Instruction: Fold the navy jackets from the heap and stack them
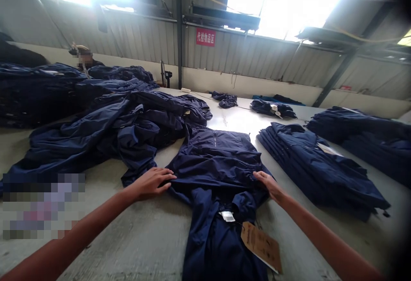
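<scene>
A dark navy jacket [218, 171] lies spread on the table in front of me, its collar toward me and a zip line near its far end. A white label [227, 216] shows inside the collar, and a brown cardboard hang tag [261, 244] hangs beside it. My left hand [154, 183] rests at the jacket's left edge, fingers stretched out and thumb apart. On the opposite edge, my right hand [269, 185] touches the fabric with extended fingertips; its thumb is mostly hidden.
Loose navy garments [96, 131] are heaped at the left. To the right stand a folded stack [317, 161] and another pile [362, 131]. Smaller bundles [272, 108] lie farther back on the pale table [128, 238]. A person [84, 58] is behind the heap.
</scene>
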Motion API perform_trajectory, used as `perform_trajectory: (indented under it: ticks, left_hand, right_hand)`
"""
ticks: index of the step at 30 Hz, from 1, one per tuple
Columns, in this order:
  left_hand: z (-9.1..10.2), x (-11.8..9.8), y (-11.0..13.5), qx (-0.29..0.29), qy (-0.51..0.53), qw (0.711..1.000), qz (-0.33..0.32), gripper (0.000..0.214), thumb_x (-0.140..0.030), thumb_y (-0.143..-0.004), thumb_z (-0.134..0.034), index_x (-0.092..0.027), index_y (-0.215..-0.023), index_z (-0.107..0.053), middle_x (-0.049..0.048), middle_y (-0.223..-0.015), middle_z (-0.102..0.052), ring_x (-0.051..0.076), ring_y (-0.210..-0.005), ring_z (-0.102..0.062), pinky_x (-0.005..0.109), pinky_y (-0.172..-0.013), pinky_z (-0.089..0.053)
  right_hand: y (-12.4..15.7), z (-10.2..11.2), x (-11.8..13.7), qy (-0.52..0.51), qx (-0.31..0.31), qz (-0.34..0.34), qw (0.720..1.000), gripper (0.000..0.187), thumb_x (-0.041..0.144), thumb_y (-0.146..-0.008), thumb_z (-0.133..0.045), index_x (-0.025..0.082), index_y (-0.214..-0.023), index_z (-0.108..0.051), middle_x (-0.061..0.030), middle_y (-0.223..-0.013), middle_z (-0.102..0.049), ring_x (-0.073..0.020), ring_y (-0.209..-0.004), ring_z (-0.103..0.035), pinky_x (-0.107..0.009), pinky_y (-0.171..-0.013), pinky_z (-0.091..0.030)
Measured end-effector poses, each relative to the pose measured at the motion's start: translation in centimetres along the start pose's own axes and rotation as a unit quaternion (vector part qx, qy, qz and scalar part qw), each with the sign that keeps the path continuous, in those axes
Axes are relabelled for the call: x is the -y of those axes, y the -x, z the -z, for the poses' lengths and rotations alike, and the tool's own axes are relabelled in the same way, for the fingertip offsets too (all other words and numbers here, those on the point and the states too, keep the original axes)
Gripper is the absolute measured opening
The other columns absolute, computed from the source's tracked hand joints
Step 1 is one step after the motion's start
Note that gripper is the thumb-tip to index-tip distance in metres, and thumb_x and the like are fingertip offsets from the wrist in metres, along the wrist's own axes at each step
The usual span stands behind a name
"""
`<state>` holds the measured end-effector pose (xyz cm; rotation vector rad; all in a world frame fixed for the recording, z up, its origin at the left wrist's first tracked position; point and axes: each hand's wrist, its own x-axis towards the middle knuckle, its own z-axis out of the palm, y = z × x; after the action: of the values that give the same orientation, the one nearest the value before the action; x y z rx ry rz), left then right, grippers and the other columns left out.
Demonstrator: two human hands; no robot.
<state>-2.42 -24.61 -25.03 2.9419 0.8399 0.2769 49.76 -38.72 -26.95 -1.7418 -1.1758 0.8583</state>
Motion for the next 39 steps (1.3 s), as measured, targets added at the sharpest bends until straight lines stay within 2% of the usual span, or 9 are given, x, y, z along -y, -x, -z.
perform_trajectory:
  ticks: [2, 5, 9, 12, 18, 23, 26, 33, 39]
  left_hand:
    - [1.5, -0.5, -2.4, -0.007, -0.011, 1.000, 0.008, 0.037, -0.036, -0.108, -0.043, -0.031, -0.125, -0.075, 0.0052, -0.134, -0.070, 0.023, -0.120, -0.067, 0.042, -0.112, -0.047]
    - [2.4, -1.1, -7.1, -0.047, -0.039, 0.998, 0.026, 0.043, -0.040, -0.109, -0.041, -0.026, -0.142, -0.065, 0.0105, -0.155, -0.055, 0.028, -0.140, -0.054, 0.046, -0.119, -0.042]
    - [1.2, -1.7, -11.0, -0.072, -0.058, 0.995, 0.035, 0.056, -0.045, -0.109, -0.042, -0.021, -0.159, -0.046, 0.0140, -0.170, -0.035, 0.032, -0.156, -0.035, 0.055, -0.126, -0.030]
    - [-0.7, -1.3, -11.1, -0.104, -0.040, 0.992, 0.056, 0.059, -0.048, -0.110, -0.037, -0.024, -0.164, -0.036, 0.0113, -0.173, -0.028, 0.030, -0.160, -0.028, 0.056, -0.128, -0.025]
    - [-3.4, 0.8, -9.0, 0.043, -0.001, 0.997, 0.065, 0.064, -0.058, -0.107, -0.043, -0.026, -0.161, -0.044, 0.0126, -0.169, -0.038, 0.032, -0.157, -0.033, 0.059, -0.128, -0.019]
    - [-2.2, -1.4, -11.8, -0.035, -0.003, 0.999, 0.035, 0.053, -0.053, -0.110, -0.040, -0.028, -0.155, -0.054, 0.0113, -0.168, -0.040, 0.032, -0.159, -0.028, 0.063, -0.128, -0.015]
    - [-3.3, -2.7, -12.9, -0.030, -0.001, 0.999, 0.013, 0.052, -0.051, -0.110, -0.040, -0.034, -0.159, -0.047, 0.0073, -0.171, -0.035, 0.031, -0.160, -0.025, 0.064, -0.128, -0.012]
    - [-7.4, -0.1, -12.2, -0.002, 0.019, 1.000, -0.005, 0.055, -0.056, -0.109, -0.042, -0.042, -0.162, -0.038, 0.0029, -0.172, -0.032, 0.028, -0.161, -0.024, 0.059, -0.129, -0.014]
    - [-6.6, 2.2, -16.8, 0.025, -0.001, 1.000, 0.010, 0.054, -0.052, -0.109, -0.042, -0.036, -0.161, -0.043, 0.0056, -0.172, -0.033, 0.028, -0.161, -0.025, 0.058, -0.129, -0.016]
  right_hand:
    - [-0.1, -0.4, 0.5, -0.059, 0.022, -0.101, 0.993, 0.056, 0.079, -0.083, -0.059, 0.022, -0.082, -0.062, -0.0060, -0.079, -0.070, -0.0215, -0.073, -0.068, -0.035, -0.068, -0.058]
    - [-1.9, -0.7, 3.3, -0.035, 0.037, -0.149, 0.987, 0.046, 0.064, -0.076, -0.078, 0.020, -0.081, -0.066, -0.0089, -0.076, -0.072, -0.0216, -0.066, -0.067, -0.032, -0.058, -0.055]
    - [-5.1, 0.3, 7.3, -0.031, 0.008, -0.002, 0.999, 0.040, 0.046, -0.068, -0.087, 0.022, -0.095, -0.069, -0.0044, -0.091, -0.075, -0.0202, -0.083, -0.069, -0.028, -0.069, -0.056]
    - [-6.5, 1.5, 7.7, 0.025, -0.057, 0.154, 0.986, 0.039, 0.048, -0.077, -0.077, 0.022, -0.105, -0.067, -0.0044, -0.101, -0.075, -0.0217, -0.093, -0.070, -0.030, -0.080, -0.057]
    - [-5.2, 1.2, 3.4, 0.209, -0.150, 0.058, 0.965, 0.059, 0.027, -0.069, -0.080, 0.011, -0.124, -0.066, -0.0202, -0.114, -0.074, -0.0395, -0.108, -0.070, -0.053, -0.094, -0.055]
    - [-3.8, -1.7, 3.4, 0.407, -0.089, 0.267, 0.869, 0.045, 0.031, -0.102, -0.050, 0.030, -0.146, -0.060, -0.0097, -0.161, -0.050, -0.0348, -0.149, -0.043, -0.064, -0.123, -0.029]
    - [-3.9, -3.5, 2.2, 0.503, -0.043, 0.273, 0.819, 0.047, 0.043, -0.107, -0.046, 0.037, -0.153, -0.053, -0.0054, -0.170, -0.038, -0.0400, -0.157, -0.030, -0.083, -0.118, -0.014]
    - [-5.6, -4.0, -3.7, 0.492, -0.032, 0.233, 0.839, 0.054, 0.054, -0.109, -0.040, 0.040, -0.161, -0.042, -0.0068, -0.169, -0.039, -0.0377, -0.155, -0.035, -0.078, -0.118, -0.026]
    - [-8.8, -3.7, -0.4, 0.477, -0.009, 0.173, 0.862, 0.052, 0.052, -0.109, -0.042, 0.037, -0.159, -0.046, -0.0055, -0.169, -0.039, -0.0358, -0.155, -0.035, -0.076, -0.121, -0.021]
